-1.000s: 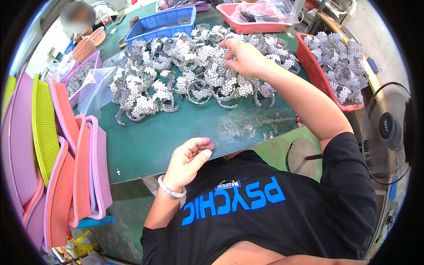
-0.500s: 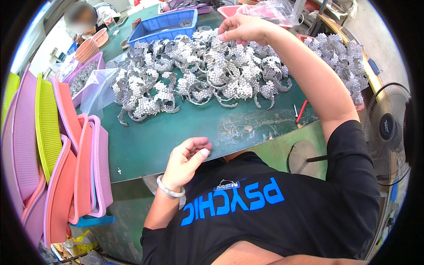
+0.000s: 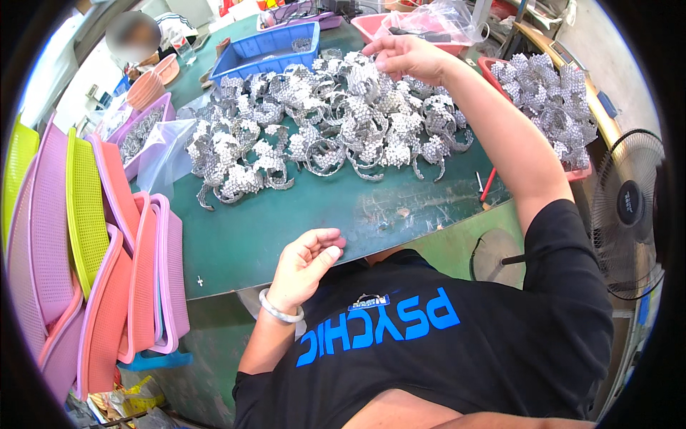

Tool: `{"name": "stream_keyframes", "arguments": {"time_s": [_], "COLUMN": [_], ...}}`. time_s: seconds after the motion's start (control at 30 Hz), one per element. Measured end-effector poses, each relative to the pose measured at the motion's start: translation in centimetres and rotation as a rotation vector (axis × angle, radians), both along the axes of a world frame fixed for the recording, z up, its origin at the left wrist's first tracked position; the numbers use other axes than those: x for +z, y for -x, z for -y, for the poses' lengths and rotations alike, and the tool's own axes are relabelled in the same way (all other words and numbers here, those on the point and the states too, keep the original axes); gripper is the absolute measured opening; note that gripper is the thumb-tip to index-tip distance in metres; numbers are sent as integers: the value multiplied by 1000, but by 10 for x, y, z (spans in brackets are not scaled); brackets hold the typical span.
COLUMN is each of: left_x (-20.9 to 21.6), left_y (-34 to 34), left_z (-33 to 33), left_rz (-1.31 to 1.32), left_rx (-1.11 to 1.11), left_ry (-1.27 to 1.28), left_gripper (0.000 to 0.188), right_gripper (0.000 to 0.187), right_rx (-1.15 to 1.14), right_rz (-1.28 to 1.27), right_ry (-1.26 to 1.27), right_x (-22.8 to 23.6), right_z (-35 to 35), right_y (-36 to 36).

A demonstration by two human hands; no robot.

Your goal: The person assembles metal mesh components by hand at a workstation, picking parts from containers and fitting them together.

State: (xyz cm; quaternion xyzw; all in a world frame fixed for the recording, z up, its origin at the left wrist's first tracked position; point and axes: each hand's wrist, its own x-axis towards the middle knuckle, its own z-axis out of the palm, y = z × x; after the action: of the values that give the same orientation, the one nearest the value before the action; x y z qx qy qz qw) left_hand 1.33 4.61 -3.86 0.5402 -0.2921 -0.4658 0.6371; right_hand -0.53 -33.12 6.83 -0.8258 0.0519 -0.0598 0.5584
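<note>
A broad heap of silvery, curved, scale-textured bands covers the far half of the green table. My right hand reaches over the back of this heap. Its fingers are bent and somewhat apart, right above the bands, and nothing shows in them; I cannot tell whether the fingertips touch a band. My left hand hovers by the table's near edge, with a pale bangle round the wrist. Its fingers are loosely curved, the thumb stands apart, and no object is visible in it.
Stacked plastic baskets stand at the left. Behind the heap is a blue tray; more bands fill a red tray at the right. A red-handled tool lies near the edge, a fan beyond. Another person sits far left.
My right hand has shifted a little to the right and lower over the heap. My left hand keeps nearly the same place and pose. The whole view has turned slightly.
</note>
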Motion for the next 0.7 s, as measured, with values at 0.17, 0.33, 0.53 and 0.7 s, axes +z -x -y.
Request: {"name": "stream_keyframes", "arguments": {"time_s": [0.17, 0.33, 0.53, 0.7], "left_x": [3, 24, 54, 60], "left_y": [-1, -4, -8, 3], "left_z": [6, 19, 52, 66], "left_rz": [29, 119, -67, -160], "left_rx": [-7, 38, 174, 125], "left_ry": [8, 74, 288, 350], "left_gripper": [28, 32, 52, 42], "right_gripper": [36, 39, 44, 45], "right_rx": [124, 202, 246, 300], "right_rz": [214, 364, 399, 363], "right_ry": [-296, -286, -278, -333], "right_x": [0, -1, -15, -35], "right_z": [-17, -61, -97, -120], "right_y": [14, 29, 58, 77]}}
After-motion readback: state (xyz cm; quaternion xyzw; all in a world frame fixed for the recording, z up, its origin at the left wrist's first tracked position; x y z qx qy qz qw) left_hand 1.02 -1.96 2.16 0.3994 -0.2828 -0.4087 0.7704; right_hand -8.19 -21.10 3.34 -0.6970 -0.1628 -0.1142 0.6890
